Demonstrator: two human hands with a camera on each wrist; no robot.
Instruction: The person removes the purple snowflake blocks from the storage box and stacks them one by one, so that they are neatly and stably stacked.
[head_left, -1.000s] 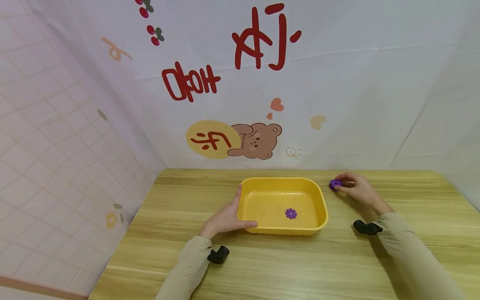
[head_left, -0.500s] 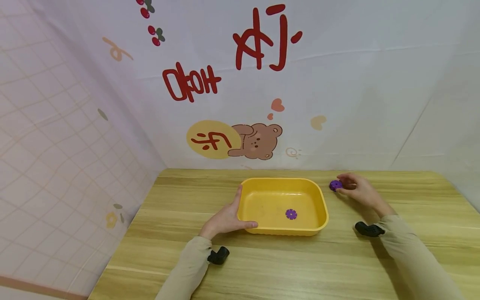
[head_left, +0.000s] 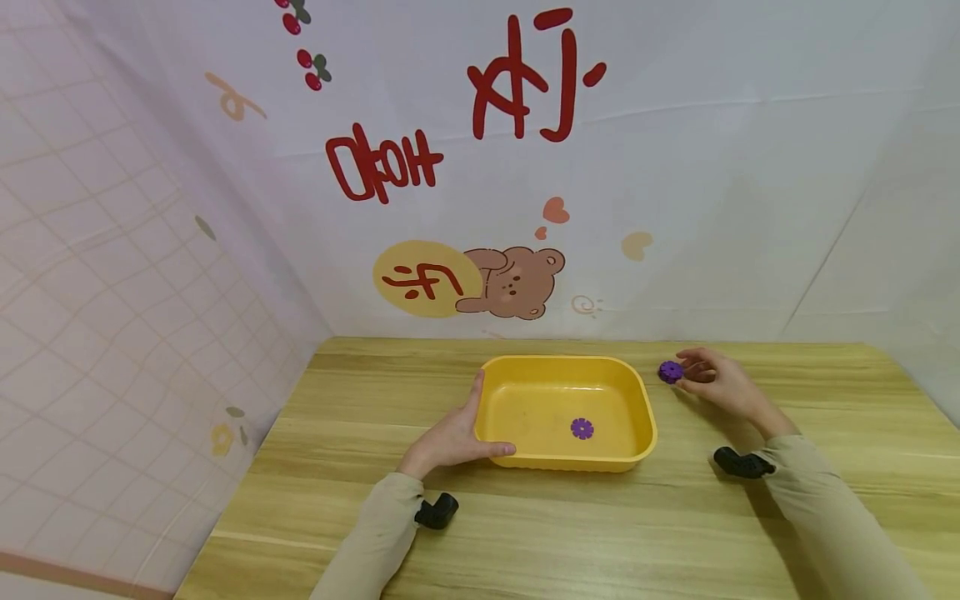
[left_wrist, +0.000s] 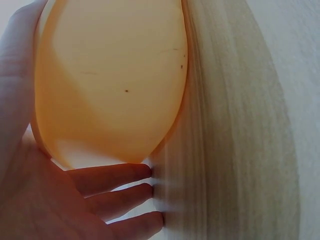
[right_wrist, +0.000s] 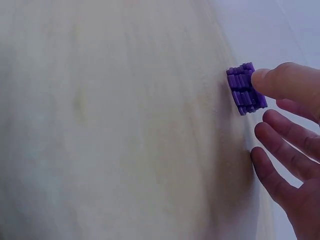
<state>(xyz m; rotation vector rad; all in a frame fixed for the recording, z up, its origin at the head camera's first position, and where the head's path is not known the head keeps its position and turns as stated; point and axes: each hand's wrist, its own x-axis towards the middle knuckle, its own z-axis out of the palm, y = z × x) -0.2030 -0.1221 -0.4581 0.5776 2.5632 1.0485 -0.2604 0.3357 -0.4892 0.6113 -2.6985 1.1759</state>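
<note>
My left hand (head_left: 450,433) holds the yellow plastic tub (head_left: 517,461) at its left end, thumb along the front rim and a finger at the left rim. In the left wrist view the other fingers (left_wrist: 117,180) reach past the tub's end. Inside the tub lies one flat purple snowflake disc (head_left: 582,429). Right of the tub's far corner is a small stack of purple snowflake discs (right_wrist: 245,90). My right hand (head_left: 720,385) is beside the stack, thumb tip at its edge, the other fingers spread apart from it.
The wood-grain table (head_left: 570,533) carries the tub and the stack of discs. A white printed cloth (head_left: 712,208) rises behind the table's back edge, close behind the stack. Black wrist mounts (head_left: 437,510) stick out from both sleeves.
My right fingers have drawn back slightly rightward, uncovering more of the purple stack, which stays almost in place. My left hand and the tub have not moved.
</note>
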